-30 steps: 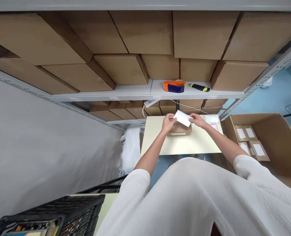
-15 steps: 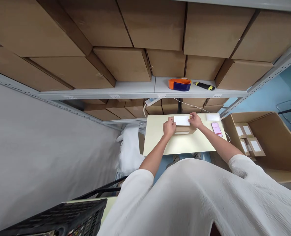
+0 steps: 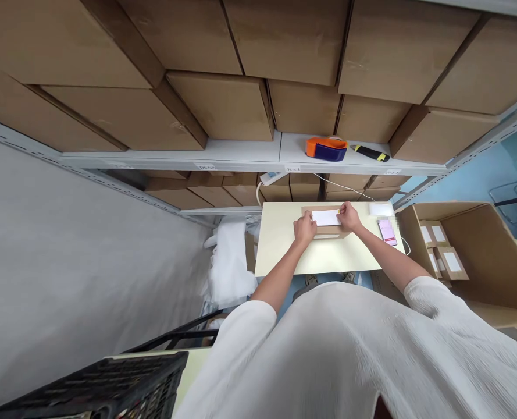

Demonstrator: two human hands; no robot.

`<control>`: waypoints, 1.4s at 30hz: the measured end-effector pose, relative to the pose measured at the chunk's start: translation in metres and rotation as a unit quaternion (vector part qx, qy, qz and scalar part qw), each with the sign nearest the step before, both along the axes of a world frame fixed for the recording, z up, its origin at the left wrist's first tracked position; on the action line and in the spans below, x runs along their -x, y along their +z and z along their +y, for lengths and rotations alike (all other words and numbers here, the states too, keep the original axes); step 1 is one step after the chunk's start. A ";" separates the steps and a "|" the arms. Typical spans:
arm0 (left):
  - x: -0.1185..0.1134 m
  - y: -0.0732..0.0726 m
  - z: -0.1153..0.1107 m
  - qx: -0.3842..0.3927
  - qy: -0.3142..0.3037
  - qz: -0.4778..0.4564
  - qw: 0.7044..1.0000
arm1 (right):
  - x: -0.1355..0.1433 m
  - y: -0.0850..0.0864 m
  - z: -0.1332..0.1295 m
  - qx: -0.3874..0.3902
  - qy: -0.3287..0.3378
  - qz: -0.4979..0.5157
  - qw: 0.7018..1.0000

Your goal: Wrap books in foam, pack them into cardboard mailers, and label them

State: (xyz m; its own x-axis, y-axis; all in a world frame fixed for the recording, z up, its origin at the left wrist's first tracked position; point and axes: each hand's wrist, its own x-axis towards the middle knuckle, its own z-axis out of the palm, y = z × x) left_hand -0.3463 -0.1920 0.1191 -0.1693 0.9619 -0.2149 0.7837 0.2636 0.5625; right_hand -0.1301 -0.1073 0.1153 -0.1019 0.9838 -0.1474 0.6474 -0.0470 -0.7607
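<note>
Left fingers and right fingers grasp one white label over one carton.
</note>
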 end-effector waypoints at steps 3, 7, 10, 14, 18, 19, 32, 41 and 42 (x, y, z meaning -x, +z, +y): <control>0.000 -0.001 0.001 0.004 -0.008 0.010 1.000 | 0.000 -0.004 0.000 -0.008 0.013 -0.017 1.000; 0.000 -0.001 0.003 0.012 -0.021 0.027 0.999 | 0.002 -0.008 0.000 -0.025 0.028 -0.043 0.998; 0.001 -0.001 0.004 0.019 -0.031 0.037 0.999 | 0.003 -0.010 -0.001 -0.032 0.040 -0.068 0.996; 0.003 -0.001 0.003 0.014 -0.040 0.055 0.998 | 0.002 -0.008 -0.003 -0.027 0.058 -0.126 0.990; 0.006 -0.001 -0.002 -0.039 -0.077 0.055 0.995 | 0.001 -0.007 -0.013 -0.090 0.122 -0.175 0.973; 0.006 -0.002 -0.003 -0.056 -0.102 0.045 0.992 | 0.001 -0.008 -0.018 -0.107 0.154 -0.177 0.966; 0.027 -0.031 -0.010 -0.051 -0.299 0.031 0.952 | -0.021 -0.030 -0.048 -0.102 0.351 -0.209 0.907; 0.021 -0.026 -0.015 -0.008 -0.197 0.054 0.979 | -0.027 -0.038 -0.044 -0.051 0.234 -0.227 0.944; 0.019 -0.026 -0.017 -0.004 -0.177 0.051 0.983 | -0.027 -0.041 -0.046 -0.049 0.219 -0.223 0.949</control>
